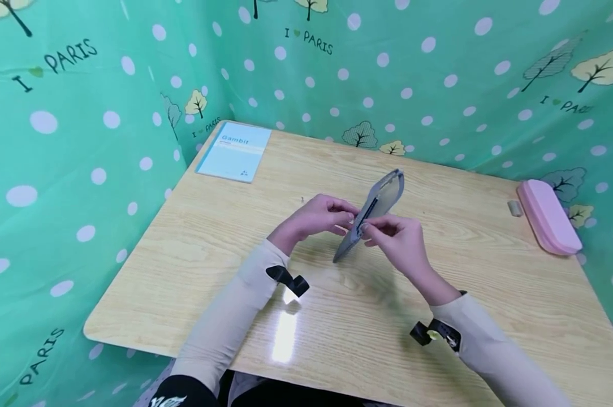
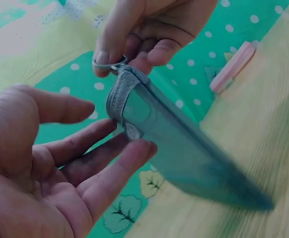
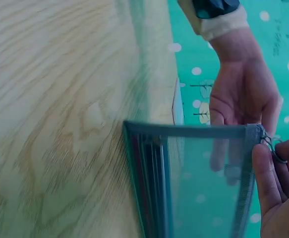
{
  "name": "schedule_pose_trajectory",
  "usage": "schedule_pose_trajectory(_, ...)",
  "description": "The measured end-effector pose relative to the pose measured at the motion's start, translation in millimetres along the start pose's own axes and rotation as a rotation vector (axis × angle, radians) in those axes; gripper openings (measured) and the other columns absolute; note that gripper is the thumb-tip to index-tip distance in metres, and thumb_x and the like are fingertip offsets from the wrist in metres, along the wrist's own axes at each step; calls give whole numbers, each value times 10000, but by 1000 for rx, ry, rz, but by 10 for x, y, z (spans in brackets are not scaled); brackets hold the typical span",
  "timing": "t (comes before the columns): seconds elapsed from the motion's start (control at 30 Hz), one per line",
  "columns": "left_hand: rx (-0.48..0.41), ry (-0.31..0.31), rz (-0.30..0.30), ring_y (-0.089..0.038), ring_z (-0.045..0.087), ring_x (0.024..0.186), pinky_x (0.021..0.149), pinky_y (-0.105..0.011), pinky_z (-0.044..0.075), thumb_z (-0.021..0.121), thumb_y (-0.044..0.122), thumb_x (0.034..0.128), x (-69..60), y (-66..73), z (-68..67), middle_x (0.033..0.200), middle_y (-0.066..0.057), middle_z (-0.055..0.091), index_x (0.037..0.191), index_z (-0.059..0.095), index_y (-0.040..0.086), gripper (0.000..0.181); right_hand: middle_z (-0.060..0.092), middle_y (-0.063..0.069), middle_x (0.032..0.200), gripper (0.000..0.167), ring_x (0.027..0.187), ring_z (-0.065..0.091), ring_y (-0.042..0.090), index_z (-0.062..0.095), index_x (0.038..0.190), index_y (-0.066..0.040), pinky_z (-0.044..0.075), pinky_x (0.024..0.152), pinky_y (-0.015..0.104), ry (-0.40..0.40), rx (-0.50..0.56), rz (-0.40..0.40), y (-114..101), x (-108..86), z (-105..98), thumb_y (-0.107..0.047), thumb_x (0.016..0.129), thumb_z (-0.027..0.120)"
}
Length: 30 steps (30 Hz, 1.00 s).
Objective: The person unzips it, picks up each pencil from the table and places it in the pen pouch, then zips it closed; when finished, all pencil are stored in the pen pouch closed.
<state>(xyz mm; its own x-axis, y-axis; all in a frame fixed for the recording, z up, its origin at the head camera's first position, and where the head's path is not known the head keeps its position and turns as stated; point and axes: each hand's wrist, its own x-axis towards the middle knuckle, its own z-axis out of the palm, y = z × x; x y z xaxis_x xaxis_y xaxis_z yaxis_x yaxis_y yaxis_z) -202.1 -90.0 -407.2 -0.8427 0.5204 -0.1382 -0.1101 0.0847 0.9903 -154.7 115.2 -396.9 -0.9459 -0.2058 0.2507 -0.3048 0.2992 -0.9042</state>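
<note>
A grey see-through zip pouch [image 1: 388, 195] stands tilted above the table, one corner low near the wood. Long thin items, which look like pens [image 3: 154, 198], lie along one side inside it. My right hand [image 1: 400, 240] pinches the small ring [image 2: 102, 65] at the end of the zip. On the other side is my left hand [image 1: 319, 217], its fingers loosely extended; in the left wrist view its fingertips [image 2: 142, 146] meet the pouch's end while the thumb stays apart from it.
The light wooden table [image 1: 194, 249] carries a pale blue booklet [image 1: 235, 155] at the far left. A pink case [image 1: 548, 217] lies at the right edge, with a small grey block [image 1: 515, 208] beside it. Green dotted cloth [image 1: 413, 68] hangs behind the table.
</note>
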Motion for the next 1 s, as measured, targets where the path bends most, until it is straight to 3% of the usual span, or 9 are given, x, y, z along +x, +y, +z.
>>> schedule_pose_trajectory(0.13, 62, -31, 66, -325, 687, 1173, 967, -349, 621, 650, 15, 975, -33, 1, -17, 1381, -205, 636, 1379, 613, -48, 410, 754, 60, 825, 172, 659, 728, 57, 685, 1037, 224, 666, 681, 274, 62, 127, 137, 36, 124, 20, 76, 953, 658)
schedule_pose_trajectory(0.27, 184, -67, 111, -303, 665, 1231, 956, -288, 614, 748, 46, 930, -23, -5, 9, 1464, -163, 584, 1448, 573, 8, 548, 726, -85, 795, 220, 675, 735, 61, 668, 1075, 235, 665, 724, 276, 93, 179, 182, 28, 190, 53, 45, 967, 653)
schedule_pose_trajectory(0.4, 295, 11, 161, -252, 697, 1170, 915, -251, 618, 794, 103, 918, 4, -15, 24, 1380, -134, 657, 1385, 642, 31, 496, 731, -86, 807, 233, 701, 743, 68, 655, 1088, 242, 665, 739, 279, 109, 223, 184, 6, 216, 82, 43, 967, 655)
schedule_pose_trajectory(0.53, 343, 72, 192, -193, 712, 1115, 944, -248, 597, 764, 108, 949, 15, -25, 12, 1232, -108, 741, 1286, 713, 28, 350, 735, -86, 819, 239, 720, 745, 62, 647, 1102, 245, 661, 746, 261, 94, 233, 174, 0, 230, 91, 45, 971, 654)
schedule_pose_trajectory(0.8, 438, 78, 175, -174, 710, 1123, 947, -241, 591, 717, 107, 982, 3, 1, 14, 1196, -105, 747, 1251, 723, 8, 287, 723, -123, 796, 216, 704, 729, 32, 672, 1102, 216, 658, 732, 241, 67, 162, 157, 15, 240, 84, 40, 976, 668)
schedule_pose_trajectory(0.9, 460, 83, 167, -105, 708, 991, 859, -194, 579, 710, 105, 984, -5, 19, 18, 1185, -101, 749, 1242, 729, 13, 275, 720, -105, 795, 199, 684, 718, 31, 691, 1077, 199, 659, 710, 242, 80, 130, 145, 21, 243, 84, 31, 971, 681)
schedule_pose_trajectory(1.0, 461, 93, 158, -69, 622, 774, 718, -163, 530, 707, 102, 984, -14, 41, 26, 1181, -109, 749, 1232, 734, 11, 265, 714, -89, 791, 189, 654, 703, 31, 702, 1057, 185, 657, 673, 238, 99, 96, 134, 26, 243, 82, 18, 969, 692)
